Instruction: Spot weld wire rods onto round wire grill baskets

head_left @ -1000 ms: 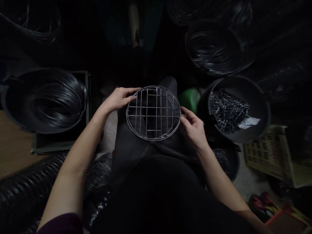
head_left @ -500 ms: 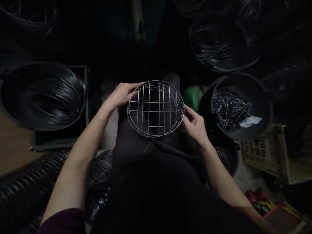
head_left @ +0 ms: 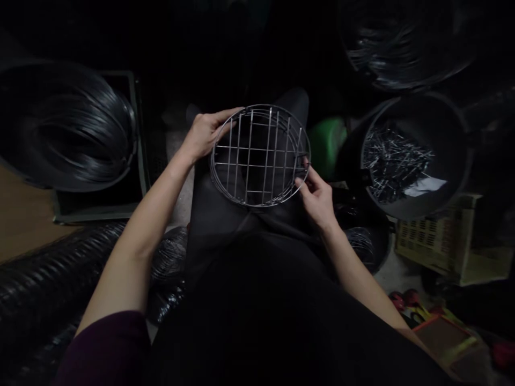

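A round wire rack (head_left: 250, 165) of bright metal, with crossing bars inside a double ring, is held over my lap. My left hand (head_left: 203, 135) grips its upper left rim, fingers along the far edge and thumb on the near side. On the right rim, my right hand (head_left: 317, 198) pinches the ring between thumb and fingers; some fingertips are hidden behind the wires. My dark trousers (head_left: 209, 214) show through the gaps between the bars.
At left, a dark tub (head_left: 24, 177) holds a wire coil (head_left: 100, 118) beside a green-edged crate (head_left: 96, 213). On the right are a bucket (head_left: 454, 139) of short wire pieces (head_left: 392, 166), a green object (head_left: 328, 145), a yellow crate (head_left: 434, 241) and a black wrapped coil (head_left: 52, 273).
The camera view has shifted, so the surroundings sit higher in the picture. The rack has turned slightly, and my right hand's thumb and fingers have shifted along its rim.
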A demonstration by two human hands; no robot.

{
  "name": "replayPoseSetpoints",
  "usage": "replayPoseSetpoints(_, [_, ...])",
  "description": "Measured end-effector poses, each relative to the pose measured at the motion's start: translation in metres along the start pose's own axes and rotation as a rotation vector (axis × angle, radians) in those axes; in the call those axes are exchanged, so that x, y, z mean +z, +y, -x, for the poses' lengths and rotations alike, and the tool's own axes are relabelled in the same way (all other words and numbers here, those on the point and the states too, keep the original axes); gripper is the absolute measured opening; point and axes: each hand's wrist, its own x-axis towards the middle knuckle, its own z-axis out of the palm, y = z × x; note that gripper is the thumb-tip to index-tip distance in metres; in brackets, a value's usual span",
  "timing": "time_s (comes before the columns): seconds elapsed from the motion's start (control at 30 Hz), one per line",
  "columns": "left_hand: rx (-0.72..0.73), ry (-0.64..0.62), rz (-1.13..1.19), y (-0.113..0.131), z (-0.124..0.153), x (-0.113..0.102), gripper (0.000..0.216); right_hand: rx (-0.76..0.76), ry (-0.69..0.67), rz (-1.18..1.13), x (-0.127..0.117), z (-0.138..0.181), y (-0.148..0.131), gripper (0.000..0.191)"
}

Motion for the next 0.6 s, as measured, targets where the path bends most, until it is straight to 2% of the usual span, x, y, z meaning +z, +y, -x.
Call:
replayPoseSetpoints(0.1, [-0.058,0.024,0.031,-0.008,0.000,0.003,0.034,0.000,0.113,0.205,0.004,0.016,-0.003,0.052])
replayPoseSetpoints(0.2, [-0.083,0.049,0.047,-0.010,0.001,0.005,0.031,-0.104,0.051,0.345,0.003,0.036,-0.012,0.053])
replayPoseSetpoints(0.3, [-0.045,0.045,0.060,-0.008,0.000,0.009,0.032,-0.169,-0.073,0.394,0.006,0.052,-0.020,0.075])
replayPoseSetpoints(0.43, [0.042,0.012,0.042,-0.010,0.000,0.013,0.039,-0.063,-0.016,0.432,0.024,0.054,-0.017,0.108])
replayPoseSetpoints(0.53, [0.048,0.042,0.026,-0.013,0.008,0.011,0.044,0.004,0.015,0.406,0.045,0.049,-0.008,0.116])
replayPoseSetpoints(0.6, [0.057,0.056,0.036,-0.007,0.012,0.007,0.047,0.029,0.019,0.354,0.055,0.051,-0.005,0.116])
